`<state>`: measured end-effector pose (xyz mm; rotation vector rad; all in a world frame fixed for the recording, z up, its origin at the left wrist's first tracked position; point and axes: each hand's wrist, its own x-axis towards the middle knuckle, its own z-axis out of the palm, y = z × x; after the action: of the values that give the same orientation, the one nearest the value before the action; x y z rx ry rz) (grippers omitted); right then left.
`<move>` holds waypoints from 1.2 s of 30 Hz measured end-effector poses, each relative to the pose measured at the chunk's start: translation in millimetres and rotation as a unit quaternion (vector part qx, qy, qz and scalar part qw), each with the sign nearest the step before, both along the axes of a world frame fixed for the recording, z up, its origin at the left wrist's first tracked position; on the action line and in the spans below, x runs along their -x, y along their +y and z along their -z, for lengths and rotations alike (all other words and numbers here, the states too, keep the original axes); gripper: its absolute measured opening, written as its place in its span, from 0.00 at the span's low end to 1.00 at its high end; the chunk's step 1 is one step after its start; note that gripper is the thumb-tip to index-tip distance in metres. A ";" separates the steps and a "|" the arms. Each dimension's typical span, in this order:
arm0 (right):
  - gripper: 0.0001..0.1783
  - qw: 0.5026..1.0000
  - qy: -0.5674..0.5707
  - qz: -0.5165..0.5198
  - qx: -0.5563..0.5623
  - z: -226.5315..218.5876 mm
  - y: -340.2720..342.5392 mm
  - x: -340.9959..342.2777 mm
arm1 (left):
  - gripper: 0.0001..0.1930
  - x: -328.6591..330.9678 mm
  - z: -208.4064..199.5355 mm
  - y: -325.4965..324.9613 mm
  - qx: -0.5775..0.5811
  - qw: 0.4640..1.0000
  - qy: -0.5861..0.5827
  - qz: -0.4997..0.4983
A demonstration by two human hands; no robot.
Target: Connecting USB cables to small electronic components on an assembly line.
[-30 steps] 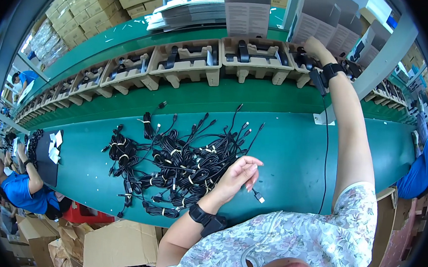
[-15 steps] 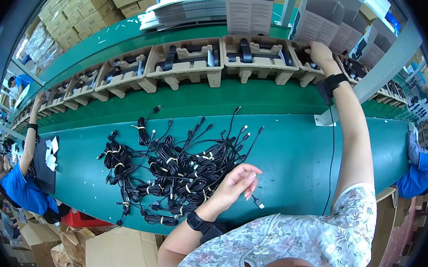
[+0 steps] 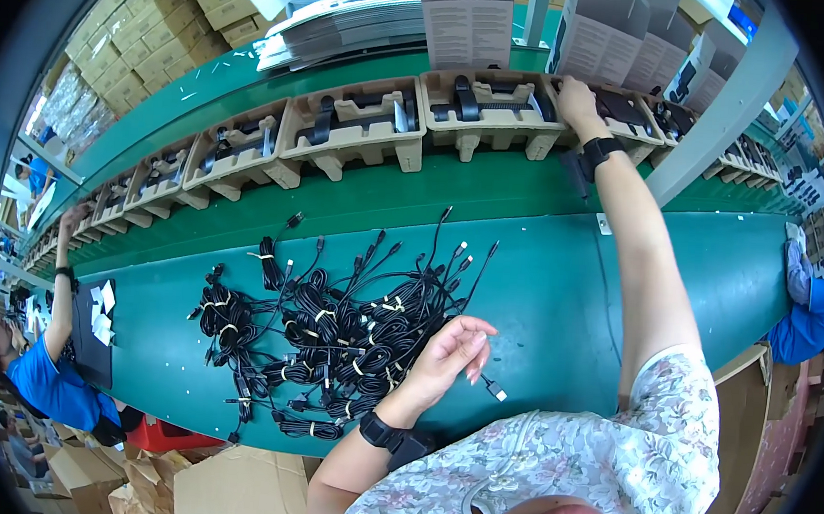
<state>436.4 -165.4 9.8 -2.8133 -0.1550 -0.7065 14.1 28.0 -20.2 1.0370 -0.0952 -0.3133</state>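
My right hand [image 3: 577, 104] reaches into the left part of a brown moulded pulp tray [image 3: 642, 139]. Its fingertips are hidden there, and a dark flat item [image 3: 623, 107] lies in the tray beside it. Low over the green table, my left hand [image 3: 453, 353] has its fingers curled in. From beneath them sticks a black cable with a light metal plug [image 3: 496, 390]; the rest of this cable is hidden by the hand. Just left of that hand spreads a pile of black cables [image 3: 322, 313], many coiled and bound with pale ties.
More pulp trays [image 3: 354, 134] holding black parts run along the raised shelf. Behind them stand grey printed cartons [image 3: 467, 22] and a stack of flat sheets [image 3: 342, 28]. A slanted metal post [image 3: 728, 107] rises right of my right arm. A co-worker in blue [image 3: 60, 376] reaches toward the trays at left.
My right hand has shifted left within the tray, uncovering the dark flat item. My left hand keeps nearly the same place and pose. The view has turned slightly.
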 end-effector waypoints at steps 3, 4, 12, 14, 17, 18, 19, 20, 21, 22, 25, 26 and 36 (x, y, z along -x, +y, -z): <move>0.18 0.986 0.067 -0.142 0.059 1.2 -12.6 -4.4 | 0.11 -1.0 -0.4 0.6 -0.001 1.000 0.003 -0.003; 0.18 0.986 0.066 -0.141 0.058 4.9 -18.4 -4.1 | 0.11 -2.0 -0.4 1.0 0.000 1.000 0.002 -0.005; 0.27 0.962 0.245 -0.118 -0.014 -35.6 -20.0 30.4 | 0.11 -1.3 -5.9 -3.1 -0.002 1.000 0.011 -0.009; 0.25 0.991 0.098 -0.071 0.058 -20.4 -22.0 26.4 | 0.11 0.9 -7.8 -10.7 -0.006 1.000 0.014 0.027; 0.19 0.982 -0.063 0.043 0.175 -12.0 3.4 45.7 | 0.11 5.4 -8.5 -12.8 -0.032 0.999 0.006 -0.024; 0.18 0.985 -0.069 0.032 0.152 -19.0 4.3 58.4 | 0.11 5.4 -9.4 -15.5 -0.041 0.999 0.006 -0.008; 0.16 0.989 -0.074 0.022 0.128 -24.6 -3.7 72.9 | 0.11 5.0 -9.7 -19.9 -0.054 0.998 0.001 -0.011; 0.17 0.987 -0.111 -0.083 0.080 -29.0 -17.4 96.3 | 0.12 5.2 -9.9 -26.3 -0.065 0.998 -0.002 -0.016; 0.17 0.972 -0.148 -0.181 0.030 -33.0 -35.1 124.5 | 0.12 4.2 -9.9 -34.4 -0.077 0.997 -0.003 -0.017; 0.18 0.961 -0.192 -0.198 0.030 -37.5 -52.4 158.5 | 0.12 4.8 -11.3 -41.8 -0.088 0.996 0.005 0.008; 0.17 0.919 -0.242 -0.308 -0.041 -48.7 -118.8 264.9 | 0.12 6.0 -12.9 -55.4 -0.131 0.991 -0.021 -0.025; 0.17 0.931 -0.227 -0.282 -0.054 -53.5 -149.0 292.8 | 0.12 7.3 -14.6 -58.7 -0.146 0.988 -0.025 -0.034; 0.14 0.830 -0.068 0.353 -0.425 121.8 -565.5 507.1 | 0.16 4.6 -11.9 -113.9 -0.427 0.897 -0.014 -0.111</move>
<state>-70.7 -730.9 -112.0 -1.8832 0.9801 -0.8273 9.5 -85.9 -8.4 1.9103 0.1546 -0.1195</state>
